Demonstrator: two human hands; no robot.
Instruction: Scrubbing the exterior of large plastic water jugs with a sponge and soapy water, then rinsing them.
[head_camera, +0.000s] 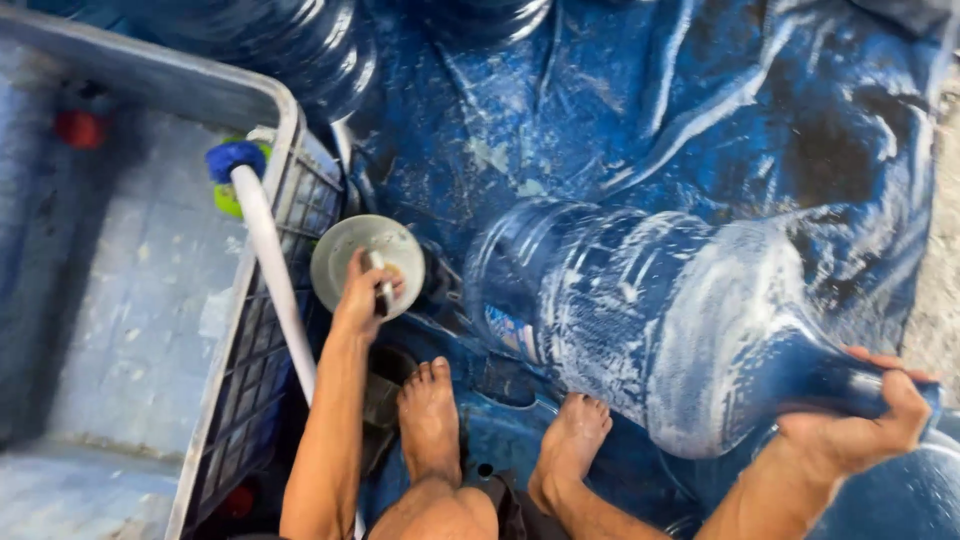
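- Centrally, one large blue water jug (640, 320) lies on its side across the blue tarpaulin (640, 110), its base toward the middle of the view and its neck pointing to the lower right; white soapy foam streaks its body and shoulder.
- No label shows on the jug's visible side; its ribbed wall is clear blue plastic under the suds.
- The person's right hand (860, 425) is wrapped around the jug's neck, fingers curled over the top and thumb below, clamped on it.
- The left hand (362, 295) is well apart from the right, reaching to one small round grey-white bowl (366, 262) that sits on the tarpaulin just beside the jug's base; its fingers are closed on a small dark-and-light object (381, 283) over the bowl, too small to name.
- Two bare feet (430, 420) rest on the wet tarpaulin between the two arms, below the jug.
- One white pipe (272, 275) runs diagonally along the left forearm's outer side, tipped with a blue fitting (234, 157) and a bit of yellow-green just beside it.
- One grey plastic crate (255, 330) with a latticed wall fills the left of the view; the pipe leans along its rim.
- Inside the crate, near its far corner, one small red thing (78, 128) shows, blurred.
- At the top edge, parts of two more blue jugs (300, 45) show, cut off by the frame.
- At the far right edge a strip of pale gritty ground (940, 300) borders the tarpaulin.
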